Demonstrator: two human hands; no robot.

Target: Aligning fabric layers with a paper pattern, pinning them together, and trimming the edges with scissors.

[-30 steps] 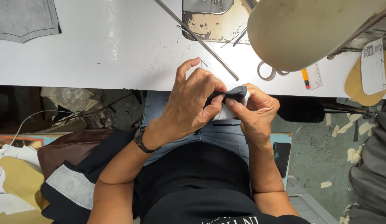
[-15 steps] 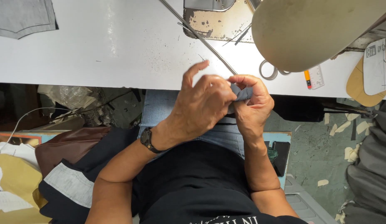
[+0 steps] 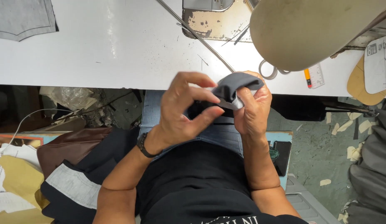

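A small piece of dark grey fabric (image 3: 233,85) is pinched between both my hands just in front of the white table's near edge. My left hand (image 3: 185,108), with a black watch on the wrist, grips its lower left side with thumb and fingers. My right hand (image 3: 252,108) curls around the cloth's right side, the fabric bulging up over its fingers. Both hands are above my lap, over blue jeans.
A white worktable (image 3: 118,45) spans the top, with a grey fabric piece (image 3: 22,18) at the far left, a thin metal rod (image 3: 197,35), scissors (image 3: 269,70), a small ruler (image 3: 315,76), and a beige sewing-machine body (image 3: 313,29). Dark, brown and yellow fabric pieces lie at lower left.
Both hands have shifted right and up toward the table edge. The fabric, earlier mostly hidden in the fingers, now bulges out over my right hand.
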